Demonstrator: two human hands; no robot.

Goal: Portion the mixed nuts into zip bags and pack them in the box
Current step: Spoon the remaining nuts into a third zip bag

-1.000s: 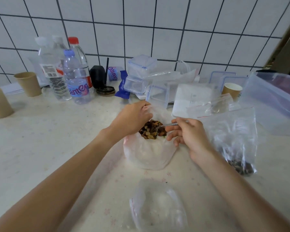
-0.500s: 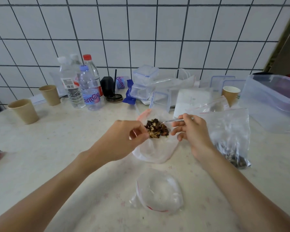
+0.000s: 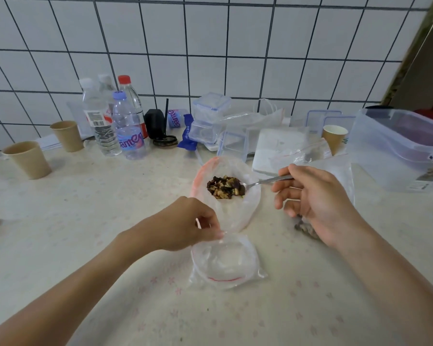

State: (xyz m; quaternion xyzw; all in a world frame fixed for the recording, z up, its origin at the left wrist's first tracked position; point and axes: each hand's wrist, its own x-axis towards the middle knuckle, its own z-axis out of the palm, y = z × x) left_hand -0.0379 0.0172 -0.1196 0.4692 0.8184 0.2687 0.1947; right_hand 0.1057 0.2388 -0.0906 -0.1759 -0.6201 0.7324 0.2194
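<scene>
Left hand [image 3: 185, 223] pinches the near edge of an open zip bag [image 3: 245, 211] at bench [image 3: 110, 196] centre. A spoon [image 3: 265, 181] heaped with mixed nuts [image 3: 225, 187] sits over the bag mouth. Right hand [image 3: 318, 198] grips the spoon handle. A second, flattened zip bag [image 3: 225, 265] lies nearer. Clear lidded box [image 3: 398, 148] stands far right.

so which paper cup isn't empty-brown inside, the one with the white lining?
The paper cup on the right, beside the large clear box: its inside is white. The two cups at far left are brown throughout.
</scene>
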